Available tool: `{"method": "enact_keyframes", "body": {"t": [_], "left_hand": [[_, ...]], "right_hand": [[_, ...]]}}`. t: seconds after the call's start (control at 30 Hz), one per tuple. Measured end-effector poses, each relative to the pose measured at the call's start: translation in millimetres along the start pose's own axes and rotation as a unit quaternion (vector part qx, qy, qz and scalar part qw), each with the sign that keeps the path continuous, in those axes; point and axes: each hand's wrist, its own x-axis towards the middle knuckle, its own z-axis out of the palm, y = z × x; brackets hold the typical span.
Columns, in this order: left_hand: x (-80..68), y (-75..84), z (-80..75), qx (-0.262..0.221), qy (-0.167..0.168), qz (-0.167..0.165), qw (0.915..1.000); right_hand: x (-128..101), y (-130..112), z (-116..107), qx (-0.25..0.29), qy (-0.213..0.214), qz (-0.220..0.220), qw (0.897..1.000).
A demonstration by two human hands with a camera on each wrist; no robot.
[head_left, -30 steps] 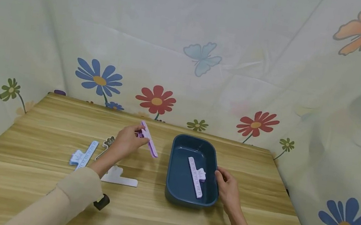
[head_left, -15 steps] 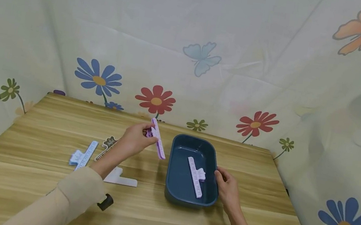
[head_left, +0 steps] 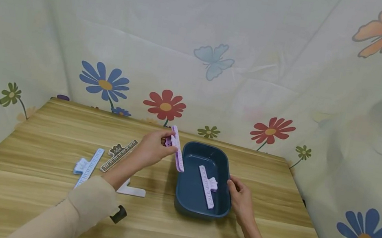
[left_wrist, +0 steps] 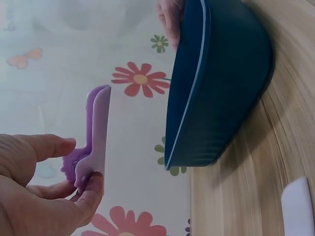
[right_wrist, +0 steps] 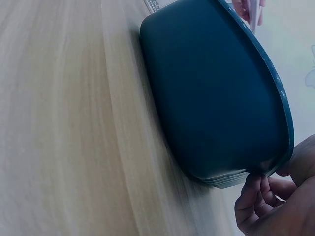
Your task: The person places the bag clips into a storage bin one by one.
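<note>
Left hand [head_left: 151, 148] is pinching a purple clip [head_left: 179, 159] beside the blue bin [head_left: 187, 190]
Left wrist: fingers [left_wrist: 89, 199] are gripping its handle end [left_wrist: 84, 167], likely the surest hold on light, stiff plastic. Right wrist: the right hand [right_wrist: 283, 209] is pinching the rim [right_wrist: 282, 96]. Head: the clip is hovering nearer the bin than half a second ago.

Wood-grain tabletop [head_left: 282, 202]. Pale, creased backdrop [head_left: 153, 27] behind and at both sides, printed with flowers [head_left: 166, 101] and butterflies [head_left: 218, 62].

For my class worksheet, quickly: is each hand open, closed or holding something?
Left hand: holding a purple clip.
Right hand: holding the blue tub at its rim.
</note>
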Motion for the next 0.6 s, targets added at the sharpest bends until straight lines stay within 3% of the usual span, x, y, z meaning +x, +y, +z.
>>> {"method": "enact_keyframes", "body": {"t": [0.3, 0.6], "left_hand": [[-2.7, 12.3, 10.7, -0.012, -0.011, 0.024, 0.9996], [-4.7, 22.0, 28.1, -0.025, -0.028, 0.017, 0.9992]], "right_hand": [[0.3, 0.7, -0.1, 0.004, 0.000, 0.000, 1.000], [-0.3, -0.9, -0.8, 0.007, -0.005, 0.007, 1.000]]}}
